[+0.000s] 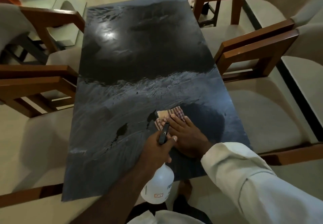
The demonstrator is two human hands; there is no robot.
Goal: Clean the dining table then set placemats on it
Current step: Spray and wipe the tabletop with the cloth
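Table (139, 57), ctr frame: wet-streaked. R hand (185, 134) flat on cloth (174, 113), for wiping; L hand (157, 146) curled round spray bottle (159, 185), for respray.

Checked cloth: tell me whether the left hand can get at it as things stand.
Probably not: the left hand is close beside it, but its fingers grip the spray bottle, and the right hand lies flat on the checked cloth.
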